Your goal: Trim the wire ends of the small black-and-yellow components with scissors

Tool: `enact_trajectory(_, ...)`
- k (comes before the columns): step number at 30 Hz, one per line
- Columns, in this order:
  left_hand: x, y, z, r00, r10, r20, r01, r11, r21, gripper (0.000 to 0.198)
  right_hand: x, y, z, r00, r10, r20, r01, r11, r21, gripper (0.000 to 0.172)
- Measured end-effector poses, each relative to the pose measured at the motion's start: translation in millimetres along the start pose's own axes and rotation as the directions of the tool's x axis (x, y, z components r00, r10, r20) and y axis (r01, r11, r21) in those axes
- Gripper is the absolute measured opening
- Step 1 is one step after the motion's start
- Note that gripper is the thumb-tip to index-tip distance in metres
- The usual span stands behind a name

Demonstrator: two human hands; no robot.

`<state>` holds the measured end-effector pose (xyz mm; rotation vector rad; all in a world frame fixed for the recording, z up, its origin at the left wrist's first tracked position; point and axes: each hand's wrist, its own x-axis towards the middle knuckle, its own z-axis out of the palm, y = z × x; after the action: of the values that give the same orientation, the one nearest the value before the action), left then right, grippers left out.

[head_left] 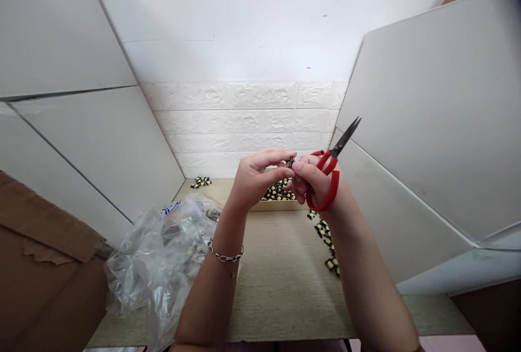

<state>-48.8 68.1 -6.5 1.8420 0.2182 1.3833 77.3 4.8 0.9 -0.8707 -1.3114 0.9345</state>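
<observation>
My left hand [254, 175] and my right hand [311, 181] meet above the table, and their fingertips pinch one small dark part [290, 163] between them. Red-handled scissors [334, 159] hang from the fingers of my right hand, with the dark blades nearly together and pointing up and to the right. A chain bracelet [225, 256] circles my left wrist. Below the hands lies a pile of small black and yellow parts [279, 191].
A crumpled clear plastic bag [163, 257] with more parts lies at the left of the beige table [280, 287]. More black and yellow parts [326, 243] run along the right, and a few [201, 182] lie at the back left. White panels enclose both sides; brown cardboard [40, 254] is at far left.
</observation>
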Motion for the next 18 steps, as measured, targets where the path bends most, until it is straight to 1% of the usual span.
enact_trajectory(6,0.2,-2.1,0.8,1.0,0.026,0.015,-0.026,1.0,-0.004,0.028,0.4,-1.0,-0.9,0.999,-0.01,0.033,0.008,0.999,0.043,0.03)
enact_trajectory(10,0.2,-1.6,0.8,1.0,0.019,0.014,-0.02,0.999,0.038,0.027,1.6,0.6,-2.0,0.999,-0.017,0.043,0.014,0.996,0.085,0.028)
enact_trajectory(13,0.0,0.1,2.1,1.0,0.016,0.009,-0.016,0.998,0.061,0.024,2.9,1.1,-2.5,0.999,0.001,0.047,-0.006,0.994,0.108,0.026)
enact_trajectory(18,-1.5,2.1,5.7,1.0,-0.006,0.007,0.006,1.0,0.018,0.022,2.4,-0.4,-1.4,0.999,-0.001,0.042,-0.004,0.99,0.14,0.024)
